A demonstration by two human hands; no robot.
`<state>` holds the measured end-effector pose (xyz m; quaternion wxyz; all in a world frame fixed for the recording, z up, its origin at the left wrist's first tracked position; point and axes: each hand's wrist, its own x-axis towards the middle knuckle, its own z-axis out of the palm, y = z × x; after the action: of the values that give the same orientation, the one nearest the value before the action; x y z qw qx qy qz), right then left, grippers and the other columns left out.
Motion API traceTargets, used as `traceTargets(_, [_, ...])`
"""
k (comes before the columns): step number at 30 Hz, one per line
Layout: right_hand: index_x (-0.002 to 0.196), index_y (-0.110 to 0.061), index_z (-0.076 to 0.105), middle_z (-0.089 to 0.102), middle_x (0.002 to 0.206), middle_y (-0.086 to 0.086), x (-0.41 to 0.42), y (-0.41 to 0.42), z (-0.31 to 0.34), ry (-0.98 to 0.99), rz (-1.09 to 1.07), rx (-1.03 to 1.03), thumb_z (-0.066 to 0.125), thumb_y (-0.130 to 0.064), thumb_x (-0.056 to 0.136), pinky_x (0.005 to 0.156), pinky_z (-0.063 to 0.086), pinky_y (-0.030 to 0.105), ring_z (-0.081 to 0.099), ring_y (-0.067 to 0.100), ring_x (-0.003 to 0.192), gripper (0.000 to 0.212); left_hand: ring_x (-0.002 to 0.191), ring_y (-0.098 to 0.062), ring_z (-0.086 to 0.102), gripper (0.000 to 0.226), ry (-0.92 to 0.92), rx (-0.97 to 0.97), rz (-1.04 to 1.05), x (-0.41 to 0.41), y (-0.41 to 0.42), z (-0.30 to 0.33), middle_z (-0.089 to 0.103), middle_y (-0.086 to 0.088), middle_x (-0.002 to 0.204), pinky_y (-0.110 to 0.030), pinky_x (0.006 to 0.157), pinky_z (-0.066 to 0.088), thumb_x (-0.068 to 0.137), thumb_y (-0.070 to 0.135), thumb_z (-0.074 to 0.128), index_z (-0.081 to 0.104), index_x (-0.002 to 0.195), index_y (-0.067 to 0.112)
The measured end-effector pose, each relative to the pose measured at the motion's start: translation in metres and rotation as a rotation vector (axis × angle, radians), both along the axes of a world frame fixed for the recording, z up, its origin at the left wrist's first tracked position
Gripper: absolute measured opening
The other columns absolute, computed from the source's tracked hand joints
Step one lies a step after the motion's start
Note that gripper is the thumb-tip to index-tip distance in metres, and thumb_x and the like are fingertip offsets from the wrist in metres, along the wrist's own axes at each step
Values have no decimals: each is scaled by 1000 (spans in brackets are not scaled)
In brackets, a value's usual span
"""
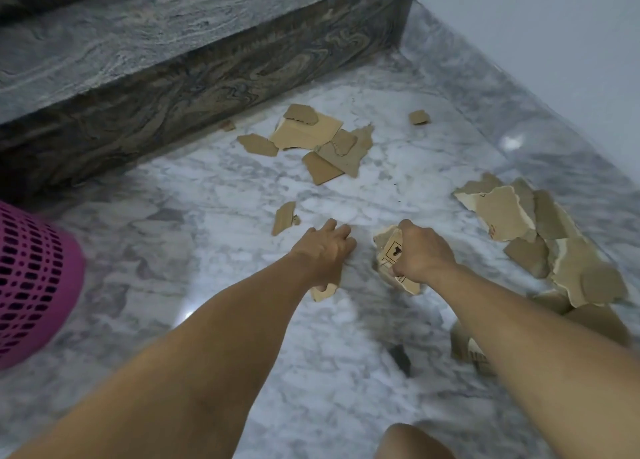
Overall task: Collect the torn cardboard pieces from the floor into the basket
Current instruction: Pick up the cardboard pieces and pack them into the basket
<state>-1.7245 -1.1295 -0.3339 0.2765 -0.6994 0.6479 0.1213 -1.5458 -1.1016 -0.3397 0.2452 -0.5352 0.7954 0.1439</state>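
Head view, left hand (323,250): I see it gripping a small cardboard scrap (323,291) right of the pink basket (34,271).
Right hand (422,256): clutching a printed cardboard piece (389,250), farther right of the basket.

Brown cardboard pieces (306,133); pink perforated basket (34,278); grey-veined marble floor (214,195).

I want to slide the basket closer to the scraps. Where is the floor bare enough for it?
Bare marble lies between the pink basket and the left hand, below the small strip. Crowded: the pile by the step and the heap on the right, beyond the right hand.
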Motion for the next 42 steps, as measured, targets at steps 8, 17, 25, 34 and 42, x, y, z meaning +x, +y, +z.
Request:
traceTargets(8, [105, -18, 49, 66, 105, 7, 12, -25, 1, -92, 32, 21, 83, -13, 68, 69, 53, 34, 61, 28, 98, 50, 84, -19, 54, 38, 218, 185, 480, 12, -2, -3, 61, -3, 97, -24, 50, 38, 60, 7, 80, 56, 88, 16])
traceTargets(17, [108, -14, 54, 66, 108, 10, 63, -86, 11, -122, 51, -104, 81, -13, 69, 70, 46, 30, 63, 30, 102, 47, 114, -24, 36, 53, 210, -144, 694, 78, -34, -10, 39, -1, 120, -37, 91, 46, 71, 39, 80, 53, 111, 17])
traceTargets(25, [116, -8, 59, 54, 118, 13, 102, -143, -1, -117, 31, -237, 83, -16, 71, 83, 49, 36, 52, 32, 115, 51, 94, -26, 55, 29, 489, -169, 925, 77, -55, -23, 52, -7, 108, -32, 74, 47, 72, 8, 64, 48, 96, 13])
traceTargets(34, [125, -8, 50, 31, 143, 9, 127, -194, -9, -84, 109, -113, 87, -38, 64, 100, 43, 37, 33, 31, 133, 77, 75, -20, 56, 8, 571, -192, 1101, 98, -90, -18, 55, 4, 77, -23, 53, 42, 80, 21, 62, 54, 82, 22])
traceTargets(42, [135, -18, 45, 42, 138, 3, 139, -209, -14, 26, 296, -96, 86, -59, 57, 102, 39, 45, 35, 31, 128, 97, 93, -25, 64, 28, 427, -202, 968, 148, -162, -7, 65, -9, 104, -30, 72, 56, 76, 15, 71, 66, 103, 16])
